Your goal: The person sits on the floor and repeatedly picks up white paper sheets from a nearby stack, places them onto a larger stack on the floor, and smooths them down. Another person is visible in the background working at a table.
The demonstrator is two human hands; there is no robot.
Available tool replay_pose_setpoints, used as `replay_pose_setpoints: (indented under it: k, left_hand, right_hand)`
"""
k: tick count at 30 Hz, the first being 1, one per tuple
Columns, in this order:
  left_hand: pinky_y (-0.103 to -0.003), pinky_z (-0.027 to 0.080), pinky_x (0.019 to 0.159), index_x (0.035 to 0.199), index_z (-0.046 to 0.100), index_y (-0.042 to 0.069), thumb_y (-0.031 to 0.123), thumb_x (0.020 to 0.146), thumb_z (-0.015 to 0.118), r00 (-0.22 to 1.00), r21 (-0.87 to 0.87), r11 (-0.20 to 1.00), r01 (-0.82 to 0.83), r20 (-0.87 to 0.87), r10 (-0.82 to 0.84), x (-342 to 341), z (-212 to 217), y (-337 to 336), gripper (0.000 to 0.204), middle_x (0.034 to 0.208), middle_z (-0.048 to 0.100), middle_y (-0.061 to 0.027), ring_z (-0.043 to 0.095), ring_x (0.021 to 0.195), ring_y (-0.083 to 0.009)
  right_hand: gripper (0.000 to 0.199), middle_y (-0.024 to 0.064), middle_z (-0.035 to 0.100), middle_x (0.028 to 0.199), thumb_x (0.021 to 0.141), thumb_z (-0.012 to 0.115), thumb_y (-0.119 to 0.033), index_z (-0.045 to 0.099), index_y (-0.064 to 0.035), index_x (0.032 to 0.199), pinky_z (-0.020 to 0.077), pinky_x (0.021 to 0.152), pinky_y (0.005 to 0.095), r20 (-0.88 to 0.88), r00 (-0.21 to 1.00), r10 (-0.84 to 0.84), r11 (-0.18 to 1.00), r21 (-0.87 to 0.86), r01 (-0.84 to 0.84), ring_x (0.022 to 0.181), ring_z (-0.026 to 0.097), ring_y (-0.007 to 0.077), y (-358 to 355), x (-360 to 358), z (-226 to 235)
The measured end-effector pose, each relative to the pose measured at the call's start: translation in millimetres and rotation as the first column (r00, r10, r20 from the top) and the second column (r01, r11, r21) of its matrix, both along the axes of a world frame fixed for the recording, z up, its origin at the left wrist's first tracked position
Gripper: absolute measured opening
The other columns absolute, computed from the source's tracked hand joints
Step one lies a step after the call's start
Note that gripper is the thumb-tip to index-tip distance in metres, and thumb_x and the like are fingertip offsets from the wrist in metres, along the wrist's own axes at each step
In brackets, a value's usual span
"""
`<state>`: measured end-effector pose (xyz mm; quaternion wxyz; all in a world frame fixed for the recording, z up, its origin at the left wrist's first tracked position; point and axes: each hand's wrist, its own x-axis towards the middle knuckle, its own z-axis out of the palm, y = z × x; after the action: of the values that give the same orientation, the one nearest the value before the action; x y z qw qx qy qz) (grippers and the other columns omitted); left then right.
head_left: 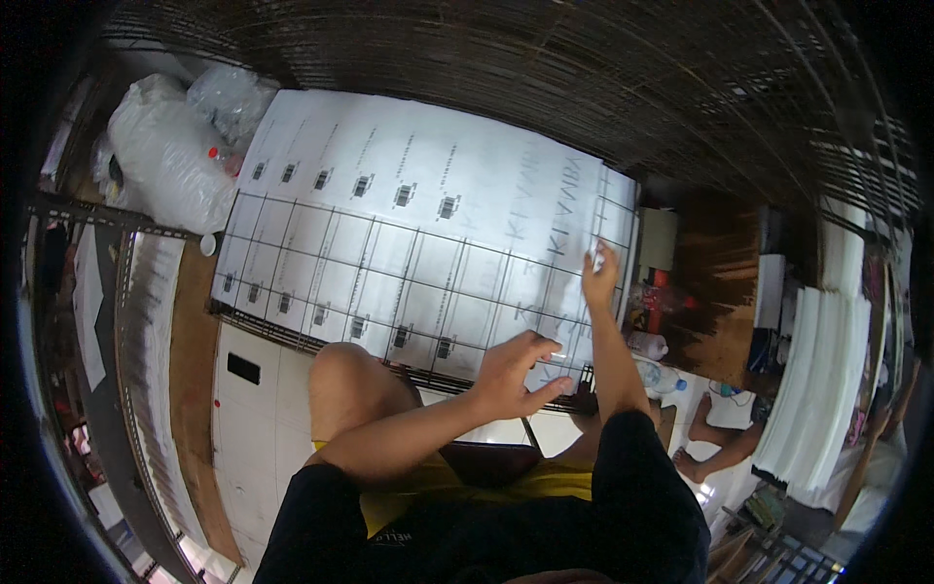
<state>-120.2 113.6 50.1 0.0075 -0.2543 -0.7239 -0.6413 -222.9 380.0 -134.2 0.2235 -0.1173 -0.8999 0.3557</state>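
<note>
In front of me a white printed sheet [389,146] with a row of small dark code blocks lies across the far half of a wire drying rack [420,282]. Through the rack's near half, other printed white sheets [336,258] show beneath the wires. My right hand [600,277] is at the sheet's near right corner, thumb and fingertips pinched on it. Over the rack's near right part hovers my left hand [511,375], thumb and fingers apart, holding nothing.
More wire racks [545,78] slope up beyond the sheet. A white plastic bag [170,156] sits at the far left. On the right are a stack of white sheets [812,389], a plastic bottle [660,378] and another person's bare leg [725,453]. A phone [243,368] lies left.
</note>
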Motion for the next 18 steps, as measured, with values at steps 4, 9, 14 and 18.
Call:
replay_pose_setpoints:
  k: [4, 9, 14, 18]
  left_hand:
    - [-0.028, 0.041, 0.051, 0.104, 0.054, 0.007, 0.017, 0.074, 0.077, 0.997, 0.025, 0.999, -0.045, -0.055, 0.046, 1, 1, -2, 0.040, 0.077, 0.055, -0.0057, 0.048, 0.058, -0.0145]
    - [-0.028, 0.043, 0.050, 0.098, 0.058, 0.007, 0.016, 0.072, 0.078, 0.998, 0.019, 0.998, -0.059, -0.036, 0.060, 14, 12, 1, 0.034, 0.073, 0.054, -0.0058, 0.052, 0.058, -0.0175]
    - [-0.025, 0.038, 0.049, 0.095, 0.059, 0.006, 0.010, 0.073, 0.077, 0.997, 0.017, 0.998, -0.057, -0.056, 0.058, 28, 7, 7, 0.028, 0.072, 0.053, -0.0042, 0.045, 0.057, -0.0123]
    - [-0.024, 0.035, 0.049, 0.090, 0.060, 0.005, 0.010, 0.075, 0.075, 0.995, -0.022, 0.998, -0.063, -0.073, 0.061, 39, 3, 6, 0.021, 0.071, 0.052, -0.0031, 0.042, 0.056, -0.0111]
  right_hand:
    - [0.029, 0.0166, 0.064, 0.100, 0.082, 0.061, -0.004, 0.062, -0.0018, 0.110, 0.0468, 0.084, 0.0340, 0.218, 0.932, 0.288, 0.956, -0.122, -0.267, 0.093, 0.062, 0.0267, -20, 102, 54]
    - [0.022, 0.0154, 0.066, 0.103, 0.082, 0.062, -0.002, 0.063, -0.0014, 0.104, 0.0480, 0.079, 0.0324, 0.250, 0.938, 0.239, 0.960, -0.204, -0.190, 0.091, 0.064, 0.0227, 7, 203, 122]
    - [0.021, 0.0148, 0.067, 0.097, 0.079, 0.060, 0.002, 0.062, 0.0005, 0.100, 0.0478, 0.077, 0.0324, -0.027, 1.000, 0.005, 0.994, 0.112, -0.002, 0.085, 0.063, 0.0226, 33, 263, 231]
    - [0.032, 0.0124, 0.066, 0.086, 0.074, 0.066, 0.005, 0.065, -0.0041, 0.104, 0.0467, 0.071, 0.0321, -0.393, 0.916, -0.076, 0.869, 0.424, 0.254, 0.078, 0.063, 0.0244, 44, 306, 322]
